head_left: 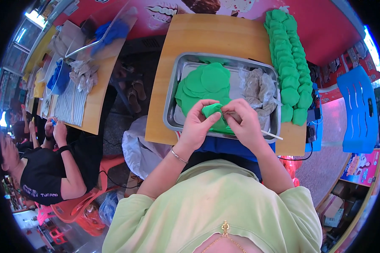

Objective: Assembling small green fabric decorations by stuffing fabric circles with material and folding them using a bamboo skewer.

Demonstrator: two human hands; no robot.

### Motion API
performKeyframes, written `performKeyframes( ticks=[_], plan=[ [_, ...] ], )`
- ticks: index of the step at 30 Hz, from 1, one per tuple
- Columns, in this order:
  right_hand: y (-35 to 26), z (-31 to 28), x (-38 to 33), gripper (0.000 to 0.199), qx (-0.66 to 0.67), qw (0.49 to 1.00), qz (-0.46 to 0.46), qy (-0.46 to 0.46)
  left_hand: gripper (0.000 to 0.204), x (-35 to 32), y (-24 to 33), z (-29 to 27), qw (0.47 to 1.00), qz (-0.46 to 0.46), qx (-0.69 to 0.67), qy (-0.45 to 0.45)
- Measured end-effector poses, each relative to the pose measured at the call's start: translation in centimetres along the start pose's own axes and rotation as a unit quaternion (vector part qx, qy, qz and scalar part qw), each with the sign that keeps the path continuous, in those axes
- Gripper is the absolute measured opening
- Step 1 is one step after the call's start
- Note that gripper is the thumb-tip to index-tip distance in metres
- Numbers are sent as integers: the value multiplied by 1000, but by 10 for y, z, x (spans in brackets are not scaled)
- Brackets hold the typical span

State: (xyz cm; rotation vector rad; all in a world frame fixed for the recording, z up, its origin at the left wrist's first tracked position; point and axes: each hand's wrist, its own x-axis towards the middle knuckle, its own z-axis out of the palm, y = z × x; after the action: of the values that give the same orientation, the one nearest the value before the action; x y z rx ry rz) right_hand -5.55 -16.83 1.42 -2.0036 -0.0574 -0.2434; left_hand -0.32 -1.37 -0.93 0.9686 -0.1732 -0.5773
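Left hand (197, 126) and right hand (245, 124) met over near edge of metal tray (169, 114); both grips clamped on one green dough wrapper (212, 111), soft, matte, folded into pouch between fingertips. Thin white stick (271, 135) lay under right hand. Tray shiny, rectangular, held stack of flat round green discs (207, 82), count unclear, beside crinkled clear plastic bag of grey-brown filling (257, 90). Tray sat on pale wooden bench (215, 36). Long heap of finished green dumplings (289, 63) ran along bench's right edge, too many to count.
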Motion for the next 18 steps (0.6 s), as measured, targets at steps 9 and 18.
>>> performKeyframes(
  ticks=[9, 18],
  plan=[
    [-2, -2, -4, 26, 56, 994, 63, 69, 27, -11, -9, 12, 998, -50, -46, 4],
    [-10, -14, -16, 25, 182, 981, 54, -46, 30, -19, -7, 15, 996, -39, -78, -3]
  ],
)
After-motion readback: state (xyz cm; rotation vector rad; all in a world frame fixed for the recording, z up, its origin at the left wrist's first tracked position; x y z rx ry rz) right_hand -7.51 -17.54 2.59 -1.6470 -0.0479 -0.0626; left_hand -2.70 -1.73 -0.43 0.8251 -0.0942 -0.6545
